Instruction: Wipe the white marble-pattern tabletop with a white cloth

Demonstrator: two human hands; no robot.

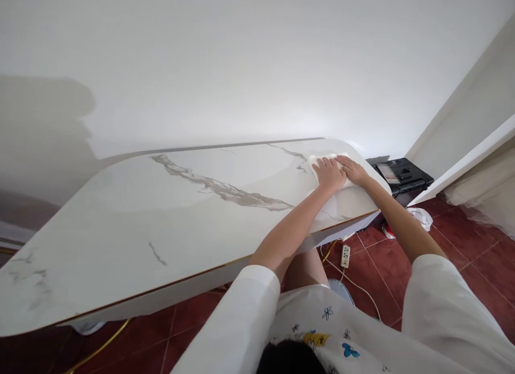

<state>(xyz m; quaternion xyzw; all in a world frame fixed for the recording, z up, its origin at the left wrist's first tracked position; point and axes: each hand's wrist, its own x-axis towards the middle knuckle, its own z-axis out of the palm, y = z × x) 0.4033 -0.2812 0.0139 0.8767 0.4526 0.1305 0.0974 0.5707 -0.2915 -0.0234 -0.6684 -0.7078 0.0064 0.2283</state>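
Observation:
A white cloth (317,160) lies on the right part of a white marble-patterned tabletop (181,218). My left hand (330,174) is flat on the cloth with its fingers spread. Beside it on the right, my right hand (352,170) also presses down on the cloth, fingers stretched out toward the left and close to my left hand. Both palms cover much of the cloth.
A black case-like object (412,175) stands beyond the table's right end. Below, a power strip (345,256) with a white cable lies on the red tiled floor (382,266). The wall (241,68) runs along the table's far edge.

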